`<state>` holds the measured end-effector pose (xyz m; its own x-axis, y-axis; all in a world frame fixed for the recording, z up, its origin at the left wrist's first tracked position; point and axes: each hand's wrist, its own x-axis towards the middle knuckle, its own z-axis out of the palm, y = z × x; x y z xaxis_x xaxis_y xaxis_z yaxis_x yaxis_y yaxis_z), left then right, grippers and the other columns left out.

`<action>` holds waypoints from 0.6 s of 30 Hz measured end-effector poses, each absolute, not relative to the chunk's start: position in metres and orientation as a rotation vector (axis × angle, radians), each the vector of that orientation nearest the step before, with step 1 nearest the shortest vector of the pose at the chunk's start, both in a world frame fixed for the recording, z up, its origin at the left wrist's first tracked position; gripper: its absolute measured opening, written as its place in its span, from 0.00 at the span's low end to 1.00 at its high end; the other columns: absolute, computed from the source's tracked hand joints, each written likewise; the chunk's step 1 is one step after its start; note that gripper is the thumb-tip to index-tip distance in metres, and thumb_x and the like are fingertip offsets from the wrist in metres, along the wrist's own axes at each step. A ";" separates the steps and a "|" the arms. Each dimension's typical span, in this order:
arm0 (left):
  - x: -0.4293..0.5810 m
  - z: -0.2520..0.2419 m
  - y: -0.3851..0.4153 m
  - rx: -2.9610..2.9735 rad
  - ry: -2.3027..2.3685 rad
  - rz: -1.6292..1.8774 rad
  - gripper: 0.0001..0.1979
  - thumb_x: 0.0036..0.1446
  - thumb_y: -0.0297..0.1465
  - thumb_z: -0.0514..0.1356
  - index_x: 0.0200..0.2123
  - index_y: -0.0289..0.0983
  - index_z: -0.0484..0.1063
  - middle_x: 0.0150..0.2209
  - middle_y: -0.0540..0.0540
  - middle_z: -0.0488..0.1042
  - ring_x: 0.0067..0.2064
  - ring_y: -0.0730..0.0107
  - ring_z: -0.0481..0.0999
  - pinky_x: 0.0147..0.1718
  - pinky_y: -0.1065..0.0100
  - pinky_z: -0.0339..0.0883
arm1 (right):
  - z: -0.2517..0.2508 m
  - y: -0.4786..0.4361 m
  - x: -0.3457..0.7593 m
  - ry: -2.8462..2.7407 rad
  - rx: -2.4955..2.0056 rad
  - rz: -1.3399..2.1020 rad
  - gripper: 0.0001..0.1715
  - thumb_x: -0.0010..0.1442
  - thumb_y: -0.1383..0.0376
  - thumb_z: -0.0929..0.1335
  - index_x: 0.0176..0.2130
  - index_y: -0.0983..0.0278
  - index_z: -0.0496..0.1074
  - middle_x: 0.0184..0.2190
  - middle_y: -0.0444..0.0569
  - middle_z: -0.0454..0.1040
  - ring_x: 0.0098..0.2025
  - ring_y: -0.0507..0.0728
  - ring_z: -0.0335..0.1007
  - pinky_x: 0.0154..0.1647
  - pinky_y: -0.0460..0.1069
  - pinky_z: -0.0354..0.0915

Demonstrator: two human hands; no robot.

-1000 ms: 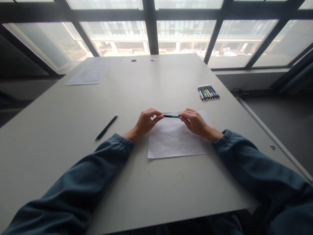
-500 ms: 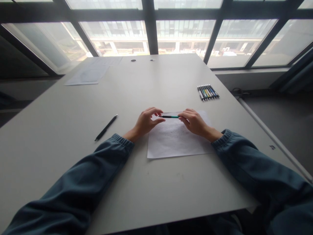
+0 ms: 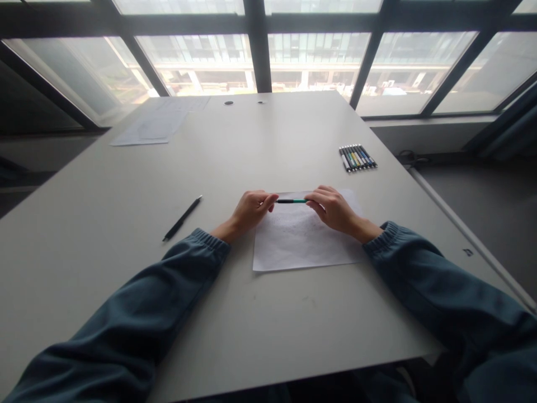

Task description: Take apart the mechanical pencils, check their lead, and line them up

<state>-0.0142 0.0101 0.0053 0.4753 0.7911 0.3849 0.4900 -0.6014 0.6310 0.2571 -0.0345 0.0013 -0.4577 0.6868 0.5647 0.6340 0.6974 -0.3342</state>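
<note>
Between my hands a pen with a black grip and a green barrel lies level, above a white sheet of paper. My left hand pinches its tip end with thumb and fingers. On the other end, my right hand is closed around the green part, and its fingers hide that end. Faint marks show on the sheet. A black pen lies slanted on the table to the left of my left hand.
Several pens lie side by side in a row at the right of the white table. Papers rest at the far left. Two small round items sit near the back edge, before large windows.
The fingers of my left hand have closed from a spread position onto the pen's tip end. My right hand and the pen stay nearly in place.
</note>
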 end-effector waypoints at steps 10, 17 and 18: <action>-0.014 0.008 0.010 2.321 0.941 1.042 0.24 0.63 0.50 0.60 0.26 0.37 0.78 0.26 0.46 0.77 0.30 0.69 0.73 0.31 0.69 0.65 | -0.003 -0.032 0.259 -2.205 -1.015 0.093 0.19 0.73 0.58 0.60 0.42 0.63 0.76 0.36 0.54 0.78 0.39 0.61 0.68 0.46 0.56 0.65; -0.013 0.008 0.009 2.322 0.912 1.168 0.15 0.57 0.46 0.67 0.33 0.40 0.81 0.30 0.45 0.80 0.33 0.67 0.75 0.33 0.66 0.68 | -0.002 -0.032 0.259 -2.201 -1.019 0.099 0.19 0.73 0.58 0.60 0.42 0.63 0.76 0.35 0.54 0.79 0.39 0.61 0.68 0.45 0.56 0.65; -0.013 0.008 0.009 2.321 0.908 1.173 0.14 0.57 0.45 0.68 0.34 0.40 0.81 0.30 0.45 0.80 0.33 0.67 0.75 0.33 0.66 0.68 | -0.001 -0.033 0.259 -2.201 -1.019 0.100 0.18 0.73 0.58 0.60 0.42 0.63 0.76 0.35 0.54 0.78 0.39 0.61 0.68 0.45 0.56 0.65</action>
<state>-0.0128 0.0094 0.0077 0.4415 0.6957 0.5666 0.3746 -0.7168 0.5881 0.2586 -0.0326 -0.0014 -0.4463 0.6950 0.5638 0.6411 0.6878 -0.3403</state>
